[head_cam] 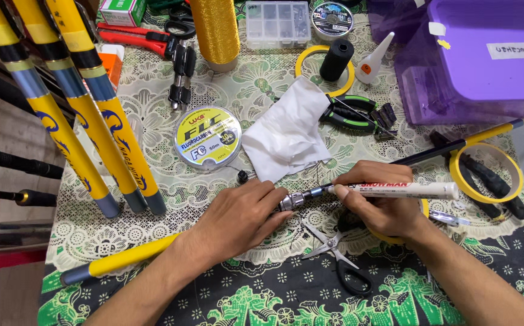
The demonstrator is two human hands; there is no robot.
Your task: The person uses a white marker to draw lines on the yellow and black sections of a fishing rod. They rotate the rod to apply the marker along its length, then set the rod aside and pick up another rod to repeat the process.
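Holding: left hand (238, 217) clamps the fishing rod (135, 253) flat on the desk (262, 296).
Right hand (380, 202): closed on a white marker (407, 191), tip at the rod's metal joint (295, 200).
Nearby: scissors (337, 256), white tissue (286, 133), line spool (207, 137).

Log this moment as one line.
left hand: steadies fishing rod | right hand: holds white marker, tip at rod | scissors: near

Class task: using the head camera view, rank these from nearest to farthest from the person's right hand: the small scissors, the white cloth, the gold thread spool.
From the right hand:
1. Small scissors, just below and left of the hand, on the tablecloth.
2. White cloth, above and left, mid-table.
3. Gold thread spool, far top, at the table's back edge.
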